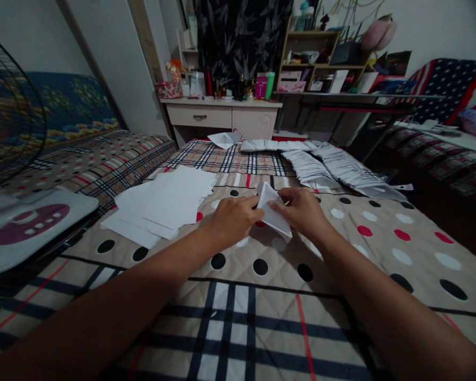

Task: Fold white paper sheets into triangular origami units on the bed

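Between my two hands, just above the bedspread, is a partly folded sheet of white paper [273, 211]. My left hand [237, 217] pinches its left edge, thumb and fingers closed. On the other side my right hand [301, 209] grips the paper's right part, the thumb lying across its face and the other fingers behind. A fold runs up to a point at the paper's top. Left of my left hand lies a loose pile of flat white sheets [170, 196], spread unevenly.
Rows of folded white papers [345, 169] lie at the bed's far right, with a single folded paper [224, 139] further left. The bedspread [277, 312] is dotted and plaid. A fan [11, 106] stands at the left; a white dresser [218, 114] is beyond the bed.
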`<control>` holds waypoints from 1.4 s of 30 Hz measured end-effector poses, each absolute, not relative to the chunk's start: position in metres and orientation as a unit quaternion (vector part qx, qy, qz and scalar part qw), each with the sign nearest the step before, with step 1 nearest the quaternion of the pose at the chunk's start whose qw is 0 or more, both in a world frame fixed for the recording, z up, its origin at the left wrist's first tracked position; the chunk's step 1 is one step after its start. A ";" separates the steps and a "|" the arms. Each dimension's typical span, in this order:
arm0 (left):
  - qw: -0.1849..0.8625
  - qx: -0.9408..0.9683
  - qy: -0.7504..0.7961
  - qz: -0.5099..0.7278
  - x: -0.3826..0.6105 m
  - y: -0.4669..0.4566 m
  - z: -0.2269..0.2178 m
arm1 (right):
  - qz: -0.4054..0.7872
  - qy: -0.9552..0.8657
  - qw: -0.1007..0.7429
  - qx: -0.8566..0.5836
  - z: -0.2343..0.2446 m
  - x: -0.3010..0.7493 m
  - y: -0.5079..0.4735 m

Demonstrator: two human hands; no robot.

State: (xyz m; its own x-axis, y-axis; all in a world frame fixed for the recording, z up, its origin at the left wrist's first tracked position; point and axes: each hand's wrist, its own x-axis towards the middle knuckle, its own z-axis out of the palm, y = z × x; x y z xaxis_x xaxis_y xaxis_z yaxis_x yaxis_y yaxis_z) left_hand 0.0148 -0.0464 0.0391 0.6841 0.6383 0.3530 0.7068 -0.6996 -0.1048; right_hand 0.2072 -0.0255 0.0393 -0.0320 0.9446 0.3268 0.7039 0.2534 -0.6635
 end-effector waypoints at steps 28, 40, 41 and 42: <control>-0.287 -0.715 -0.410 -0.488 0.009 -0.019 0.017 | 0.539 -0.517 0.516 -0.419 0.012 0.194 -0.039; -0.169 -0.751 -0.390 -0.506 0.020 -0.033 0.020 | 0.467 -0.599 0.480 -0.440 0.014 0.183 -0.047; -0.164 -0.752 -0.388 -0.507 0.020 -0.033 0.021 | 0.460 -0.598 0.480 -0.448 0.015 0.183 -0.047; -0.160 -0.753 -0.386 -0.509 0.020 -0.034 0.021 | 0.453 -0.596 0.481 -0.456 0.015 0.182 -0.047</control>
